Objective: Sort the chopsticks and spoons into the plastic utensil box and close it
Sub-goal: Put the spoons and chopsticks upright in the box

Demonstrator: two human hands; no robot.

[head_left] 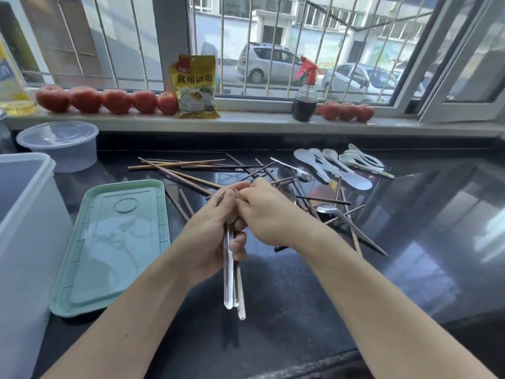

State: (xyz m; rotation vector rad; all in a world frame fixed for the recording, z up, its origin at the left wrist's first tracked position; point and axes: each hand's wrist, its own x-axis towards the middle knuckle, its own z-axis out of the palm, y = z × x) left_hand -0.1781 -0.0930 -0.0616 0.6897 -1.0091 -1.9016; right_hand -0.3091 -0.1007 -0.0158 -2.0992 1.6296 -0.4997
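Bunching metal spoons [232, 280] in my left hand [216, 231], right hand [265, 212] pinching at their bowls.
Handles hang loose below my fist and could slide out; green utensil box [109, 242] beside it lies lid-shut. Glossy black counter [410, 269], chopsticks [180, 166] and white spoons [338, 165] scattered beyond, tomatoes [109, 101] on the sill.

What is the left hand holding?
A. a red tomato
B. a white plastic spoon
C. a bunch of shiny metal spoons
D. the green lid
C: the left hand grips a bunch of shiny metal spoons, their handles pointing down toward the camera, while the right hand touches their top ends.
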